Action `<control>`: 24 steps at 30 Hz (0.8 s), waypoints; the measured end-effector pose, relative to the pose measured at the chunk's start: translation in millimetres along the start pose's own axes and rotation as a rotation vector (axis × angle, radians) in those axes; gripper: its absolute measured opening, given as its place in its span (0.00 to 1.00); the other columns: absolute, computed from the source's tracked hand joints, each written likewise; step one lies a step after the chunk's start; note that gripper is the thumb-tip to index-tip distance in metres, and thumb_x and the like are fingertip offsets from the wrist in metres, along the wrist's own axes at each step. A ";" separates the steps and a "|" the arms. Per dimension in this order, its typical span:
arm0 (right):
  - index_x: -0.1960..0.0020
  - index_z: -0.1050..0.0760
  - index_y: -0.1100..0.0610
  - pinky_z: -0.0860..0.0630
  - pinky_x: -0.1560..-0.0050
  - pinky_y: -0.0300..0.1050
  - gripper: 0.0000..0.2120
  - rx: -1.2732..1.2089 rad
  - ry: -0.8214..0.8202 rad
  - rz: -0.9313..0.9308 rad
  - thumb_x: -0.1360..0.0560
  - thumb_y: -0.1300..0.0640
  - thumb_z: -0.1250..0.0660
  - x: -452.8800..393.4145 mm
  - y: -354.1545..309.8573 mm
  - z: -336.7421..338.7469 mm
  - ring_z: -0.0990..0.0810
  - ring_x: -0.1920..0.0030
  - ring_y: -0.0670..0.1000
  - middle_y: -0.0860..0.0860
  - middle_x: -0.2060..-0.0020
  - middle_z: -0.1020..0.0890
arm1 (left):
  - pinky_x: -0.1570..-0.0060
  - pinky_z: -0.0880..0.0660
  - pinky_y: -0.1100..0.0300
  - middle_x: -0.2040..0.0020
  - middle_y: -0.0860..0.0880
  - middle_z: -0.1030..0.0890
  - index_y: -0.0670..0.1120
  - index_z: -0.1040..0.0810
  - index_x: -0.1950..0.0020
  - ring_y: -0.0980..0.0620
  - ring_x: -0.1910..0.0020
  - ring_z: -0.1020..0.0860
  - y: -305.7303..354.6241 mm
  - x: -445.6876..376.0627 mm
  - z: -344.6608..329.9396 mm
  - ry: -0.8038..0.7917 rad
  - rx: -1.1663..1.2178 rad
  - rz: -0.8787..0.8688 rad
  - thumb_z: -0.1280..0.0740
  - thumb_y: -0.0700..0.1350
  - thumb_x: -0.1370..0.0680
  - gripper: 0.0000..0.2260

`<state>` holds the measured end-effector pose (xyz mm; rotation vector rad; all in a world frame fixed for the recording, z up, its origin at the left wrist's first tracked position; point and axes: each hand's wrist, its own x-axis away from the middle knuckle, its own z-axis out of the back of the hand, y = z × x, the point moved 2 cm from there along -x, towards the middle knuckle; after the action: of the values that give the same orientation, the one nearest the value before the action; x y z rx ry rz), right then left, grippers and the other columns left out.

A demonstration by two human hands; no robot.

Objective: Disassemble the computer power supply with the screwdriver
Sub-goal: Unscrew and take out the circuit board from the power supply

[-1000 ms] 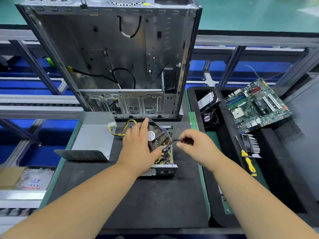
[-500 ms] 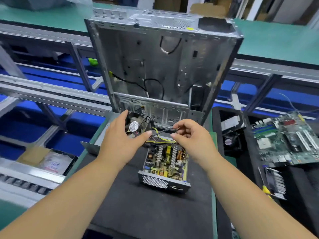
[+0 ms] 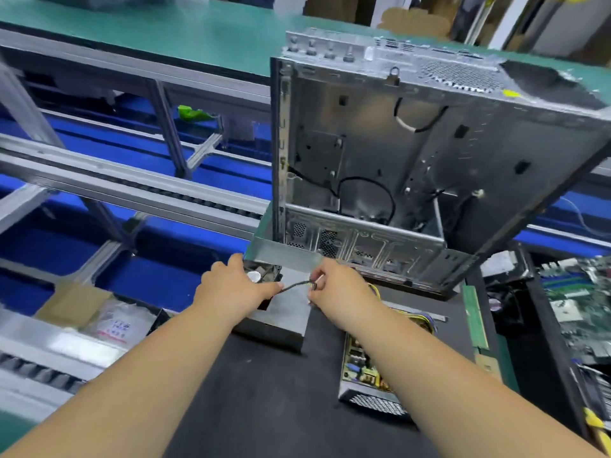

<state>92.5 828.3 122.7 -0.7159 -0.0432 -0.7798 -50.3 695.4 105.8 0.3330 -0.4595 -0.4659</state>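
Black mat (image 3: 264, 408): power supply (image 3: 373, 375) right of hands.

Black mat (image 3: 264, 408) carries power supply (image 3: 370, 381), cover (image 3: 284, 312), case (image 3: 413, 180).

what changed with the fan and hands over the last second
The left hand lifted the fan off the power supply and carried it left, over the metal cover. The right hand followed, keeping its pinch on the fan's wire. The power supply stayed on the mat.

open power supply (image 3: 370, 375) on mat (image 3: 264, 408), computer case (image 3: 413, 166) behind, motherboard (image 3: 582, 302) right
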 end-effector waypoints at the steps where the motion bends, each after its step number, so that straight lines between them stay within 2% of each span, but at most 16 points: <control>1: 0.49 0.29 0.51 0.22 0.52 0.50 0.08 0.016 -0.015 -0.018 0.25 0.59 0.31 -2.5 0.0 -4.8 0.20 0.50 0.55 0.53 0.52 0.17 | 0.44 0.26 0.48 0.37 0.44 0.29 0.52 0.36 0.28 0.41 0.36 0.30 -1.3 -4.0 -1.8 -0.021 -0.029 -0.003 0.31 0.74 0.37 0.44; 5: 0.40 0.28 0.54 0.26 0.52 0.45 0.13 0.122 -0.081 -0.039 0.23 0.57 0.32 -6.1 4.2 -19.7 0.21 0.46 0.55 0.53 0.47 0.17 | 0.50 0.27 0.51 0.40 0.45 0.29 0.50 0.35 0.31 0.42 0.39 0.29 -0.6 -14.4 -8.8 -0.080 -0.102 -0.013 0.31 0.73 0.37 0.42; 8: 0.35 0.30 0.56 0.23 0.48 0.49 0.16 0.272 -0.085 -0.031 0.22 0.59 0.36 -0.7 7.7 -20.8 0.21 0.45 0.58 0.56 0.45 0.18 | 0.52 0.29 0.52 0.39 0.45 0.29 0.47 0.37 0.32 0.43 0.39 0.28 3.1 -17.4 -13.9 -0.136 -0.146 -0.005 0.30 0.73 0.37 0.44; 12: 0.37 0.33 0.59 0.29 0.58 0.47 0.15 0.425 -0.071 -0.007 0.23 0.63 0.35 7.5 10.6 -16.3 0.21 0.45 0.59 0.58 0.43 0.21 | 0.53 0.29 0.54 0.38 0.46 0.30 0.46 0.40 0.31 0.44 0.39 0.26 7.1 -17.8 -18.2 -0.200 -0.211 0.002 0.27 0.71 0.40 0.48; 14: 0.38 0.34 0.60 0.32 0.59 0.44 0.15 0.495 -0.046 -0.010 0.22 0.64 0.35 10.4 10.0 -15.3 0.20 0.45 0.59 0.58 0.42 0.22 | 0.54 0.27 0.54 0.39 0.47 0.31 0.47 0.41 0.31 0.44 0.41 0.26 8.5 -17.4 -18.8 -0.227 -0.247 -0.001 0.26 0.71 0.40 0.48; 17: 0.34 0.37 0.63 0.30 0.59 0.45 0.19 0.589 -0.022 -0.051 0.22 0.64 0.35 13.2 9.7 -16.0 0.19 0.44 0.58 0.59 0.39 0.24 | 0.51 0.25 0.53 0.38 0.47 0.33 0.46 0.43 0.30 0.45 0.41 0.25 10.2 -16.1 -17.7 -0.255 -0.294 -0.019 0.31 0.74 0.38 0.48; 20: 0.31 0.39 0.64 0.28 0.58 0.46 0.21 0.596 0.000 -0.102 0.21 0.64 0.36 13.6 12.0 -14.3 0.19 0.44 0.58 0.58 0.41 0.22 | 0.50 0.24 0.53 0.36 0.46 0.33 0.46 0.44 0.27 0.45 0.42 0.25 10.3 -16.1 -15.3 -0.268 -0.288 -0.027 0.36 0.75 0.33 0.46; 24: 0.35 0.36 0.63 0.29 0.58 0.46 0.15 0.561 0.021 -0.192 0.20 0.62 0.39 14.7 15.1 -9.7 0.19 0.45 0.58 0.59 0.43 0.22 | 0.45 0.24 0.51 0.33 0.44 0.32 0.46 0.41 0.28 0.44 0.41 0.23 9.2 -17.3 -10.0 -0.239 -0.241 -0.060 0.40 0.71 0.27 0.38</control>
<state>110.9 820.6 110.8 -0.1714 -0.3034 -0.9059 -55.9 713.8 95.1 0.0577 -0.6197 -0.6169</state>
